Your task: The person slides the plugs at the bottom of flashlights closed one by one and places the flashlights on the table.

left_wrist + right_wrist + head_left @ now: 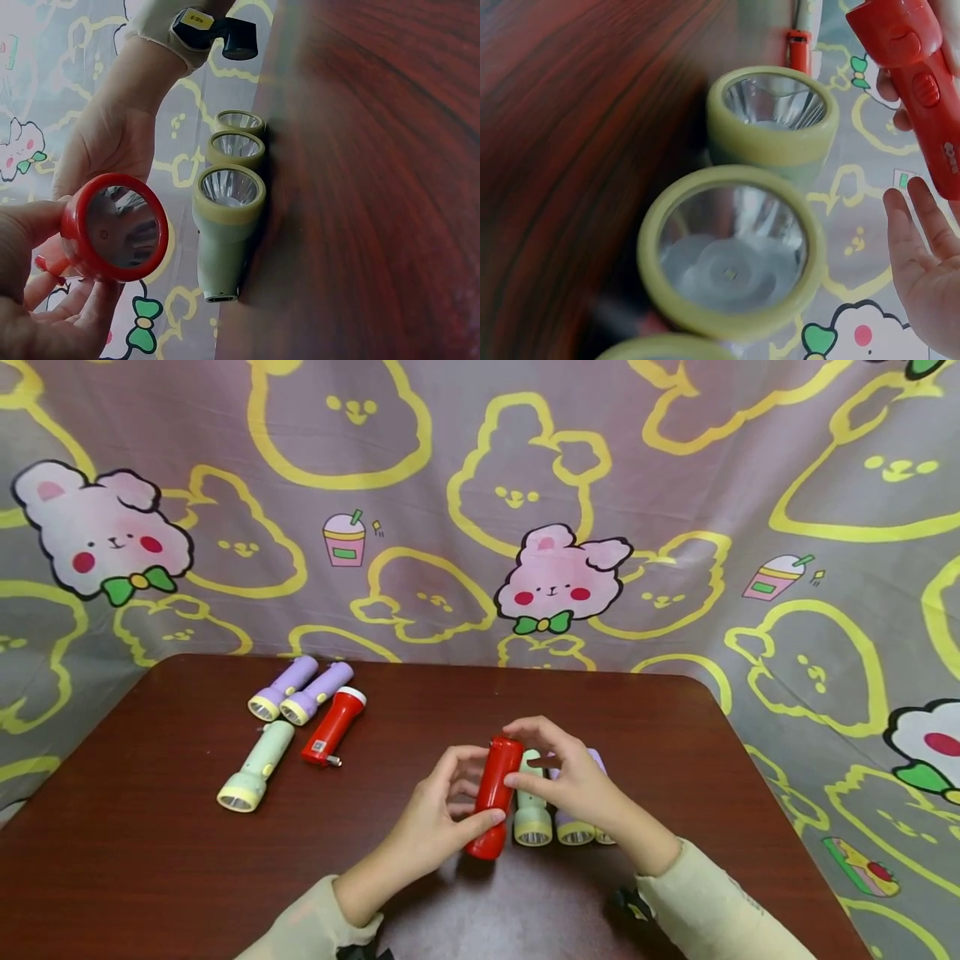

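My left hand [431, 818] grips a red flashlight [495, 789] above the table, fingers and thumb round the part near its head. The lens [124, 225] faces the left wrist camera. My right hand [577, 777] holds the tail end, thumb on the side and index finger at the end; its other fingers [915, 217] extend away from the body. A switch [926, 88] shows on the red body. Just beyond the right hand lie a green flashlight [532, 818] and two purple flashlights [576, 831], partly hidden by that hand.
At the table's left lie two purple flashlights [318, 692], a red flashlight [335, 727] with a small plug [333, 761] sticking out, and a green flashlight [258, 764]. A patterned curtain [450, 527] hangs behind the dark red-brown table [135, 827].
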Tool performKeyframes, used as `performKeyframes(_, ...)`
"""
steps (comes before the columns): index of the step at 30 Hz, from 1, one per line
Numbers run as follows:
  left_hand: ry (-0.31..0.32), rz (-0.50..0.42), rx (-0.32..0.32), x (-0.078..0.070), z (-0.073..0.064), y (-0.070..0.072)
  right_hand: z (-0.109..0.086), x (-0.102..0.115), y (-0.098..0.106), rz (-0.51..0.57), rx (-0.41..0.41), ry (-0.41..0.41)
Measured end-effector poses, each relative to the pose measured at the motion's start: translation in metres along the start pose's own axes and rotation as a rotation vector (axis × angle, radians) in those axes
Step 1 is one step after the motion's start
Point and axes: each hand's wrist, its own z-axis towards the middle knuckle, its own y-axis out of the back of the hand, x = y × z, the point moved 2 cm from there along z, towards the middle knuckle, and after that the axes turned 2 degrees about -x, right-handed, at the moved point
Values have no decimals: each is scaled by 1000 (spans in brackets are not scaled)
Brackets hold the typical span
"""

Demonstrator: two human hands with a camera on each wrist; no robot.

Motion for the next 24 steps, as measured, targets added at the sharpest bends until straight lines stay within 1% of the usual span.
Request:
performKeyframes(5, 4, 6, -13, 1, -2, 2, -6, -5, 6, -34, 19, -18)
performKeyframes(9, 0, 7, -26, 1, -2, 3, -9, -10, 13, -56, 35, -8)
performKeyframes(11, 2, 11, -34, 1, -2, 4, -11, -13, 17, -85, 39, 3)
performKeyframes(13, 4, 19, -47, 1, -2, 5, -13, -16, 22, -122, 44, 19)
performKeyframes(20, 34, 44, -95, 3, -2, 9, -21, -24, 35, -310, 51, 124)
performKeyframes(24, 45, 46, -110, 5, -1, 9, -26, -28, 38, -385, 80, 151)
